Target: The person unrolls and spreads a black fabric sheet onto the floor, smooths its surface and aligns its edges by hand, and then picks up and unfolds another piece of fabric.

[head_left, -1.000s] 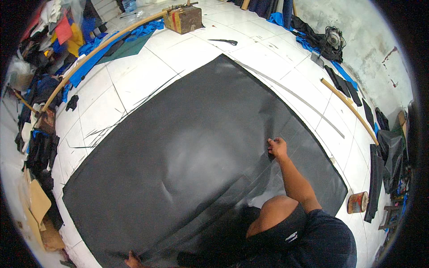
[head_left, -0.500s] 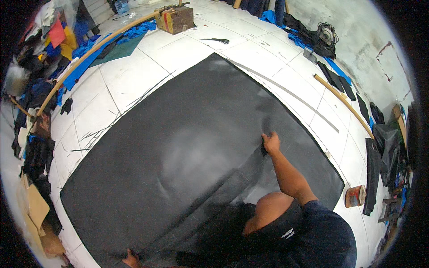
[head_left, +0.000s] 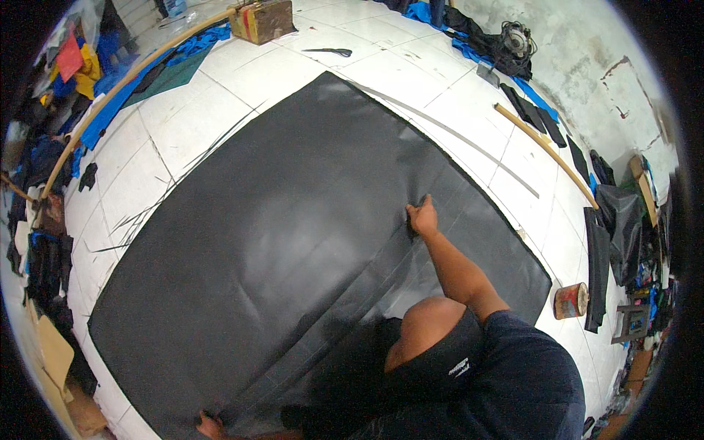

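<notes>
Neither my left hand nor my right hand shows in the head view. A large black sheet (head_left: 220,220) with a dull sheen lies spread over the floor. Another person in a dark shirt (head_left: 528,381) and black headwear (head_left: 455,352) leans over it from the lower right. That person's one hand (head_left: 423,216) touches the sheet right of the middle, its thumb apart and its other fingers curled. Their other hand (head_left: 210,425) is at the lower left, partly cut off. A long dark band (head_left: 315,330) runs between those hands; I cannot tell if it is a fold or a strip.
Scissors (head_left: 330,52) lie past the far corner, near a worn box (head_left: 262,22). Wooden poles (head_left: 546,154) lie on the right and a long one (head_left: 125,81) on the left. A rusty tin (head_left: 570,301) stands by the right corner. Cloth heaps (head_left: 51,271) line the left.
My view has shifted, so the whole room sits further up and left. The other person's hands stay at about the same places on the sheet.
</notes>
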Tool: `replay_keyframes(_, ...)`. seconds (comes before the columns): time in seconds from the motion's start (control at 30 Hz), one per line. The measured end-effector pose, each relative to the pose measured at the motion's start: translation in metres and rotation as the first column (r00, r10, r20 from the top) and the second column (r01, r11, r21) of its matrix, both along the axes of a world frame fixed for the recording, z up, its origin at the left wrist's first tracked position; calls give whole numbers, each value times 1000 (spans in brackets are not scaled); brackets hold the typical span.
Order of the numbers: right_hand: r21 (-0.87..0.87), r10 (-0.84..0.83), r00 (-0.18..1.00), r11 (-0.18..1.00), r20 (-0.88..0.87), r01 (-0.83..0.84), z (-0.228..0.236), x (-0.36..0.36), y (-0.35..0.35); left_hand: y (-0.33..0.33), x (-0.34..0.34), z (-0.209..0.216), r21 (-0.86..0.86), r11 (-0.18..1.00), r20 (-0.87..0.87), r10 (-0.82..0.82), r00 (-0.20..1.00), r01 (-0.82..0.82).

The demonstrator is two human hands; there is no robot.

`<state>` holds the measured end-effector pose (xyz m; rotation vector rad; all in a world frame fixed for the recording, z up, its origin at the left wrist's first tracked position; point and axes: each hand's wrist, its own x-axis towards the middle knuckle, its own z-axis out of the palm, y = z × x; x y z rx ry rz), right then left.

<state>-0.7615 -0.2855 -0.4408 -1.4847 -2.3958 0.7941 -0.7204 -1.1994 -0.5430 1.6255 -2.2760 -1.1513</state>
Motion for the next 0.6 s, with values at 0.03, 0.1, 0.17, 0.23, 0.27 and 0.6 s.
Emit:
replay_keyframes(0.03,3,17,998,1000,-58,-17,-4,-13,-11,-4,3,9,16,1000,-49,17,999,-16)
replay_keyframes(0.1,-11,-39,999,999,14,39,-3,-42,-41,-17,16,31,55,997,-139,66,988,-59)
replay_keyframes(0.17,2,-52,997,999,54,52,-20,-43,-41,-15,23,49,149,987,-205,89,975,-59)
replay_keyframes(0.23,324,13,996,945,88,-41,-5,30,67,120,-10,23,369,929,-37,9,999,5)
replay_keyframes(0.27,220,133,990,965,54,-141,-18,-2,14,50,0,50,-5,1000,143,26,989,-25)
replay_keyframes(0.6,351,529,803,722,274,-596,-20,36,-100,46,31,72,103,903,-94,426,900,-417)
